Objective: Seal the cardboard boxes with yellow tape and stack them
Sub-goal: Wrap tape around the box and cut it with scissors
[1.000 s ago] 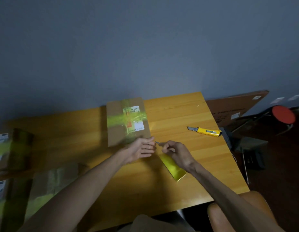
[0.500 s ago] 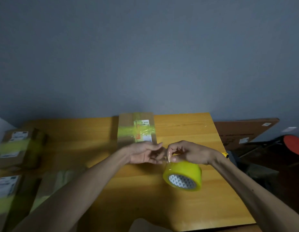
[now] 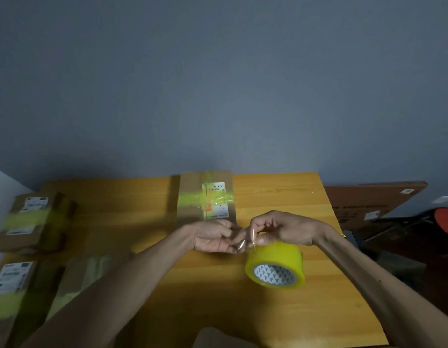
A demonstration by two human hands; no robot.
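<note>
Both hands meet over the middle of the worktop [image 3: 280, 194]. The right hand [image 3: 285, 228] has its fingers [image 3: 255, 223] curled and its thumb pressed on top of the yellow tape roll [image 3: 275, 264], which it holds just below itself; I can't tell whether the roll touches the wood. The left hand [image 3: 213, 237], fingers bent, pinches the tape end [image 3: 253, 238] peeled from the roll. Just beyond the hands lies a cardboard box [image 3: 192, 197] crossed with yellow tape. At the far left sit a taped box [image 3: 29, 222] and a nearer taped box [image 3: 9, 285], both blurred.

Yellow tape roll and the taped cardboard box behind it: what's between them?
In the head view, the left hand and right hand, pinching a thin tape strip.
</note>
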